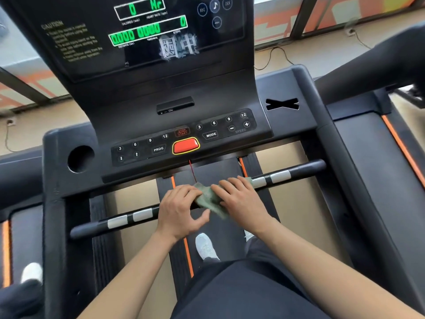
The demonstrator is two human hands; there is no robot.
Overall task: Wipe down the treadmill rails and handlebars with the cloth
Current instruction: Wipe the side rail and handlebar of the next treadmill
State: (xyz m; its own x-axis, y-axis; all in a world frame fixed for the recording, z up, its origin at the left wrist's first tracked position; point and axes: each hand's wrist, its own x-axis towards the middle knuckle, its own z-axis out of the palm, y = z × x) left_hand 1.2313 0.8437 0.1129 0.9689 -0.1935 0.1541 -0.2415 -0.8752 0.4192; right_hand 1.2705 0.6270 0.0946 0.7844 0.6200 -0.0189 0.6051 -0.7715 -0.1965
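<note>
A black front handlebar (299,172) with silver sensor patches crosses the treadmill below the console. A green cloth (210,198) is draped over the bar's middle. My left hand (181,209) lies on the bar at the cloth's left edge, fingers curled onto it. My right hand (239,199) presses flat on the cloth's right part, covering the bar. The left side rail (54,215) and right side rail (340,157) run back toward me, untouched.
The console (184,139) with a red stop button (185,145) sits just beyond the bar, and a red safety cord (192,171) hangs from it toward the cloth. A cup hole (80,158) is at left. Neighbouring treadmills (379,139) flank both sides.
</note>
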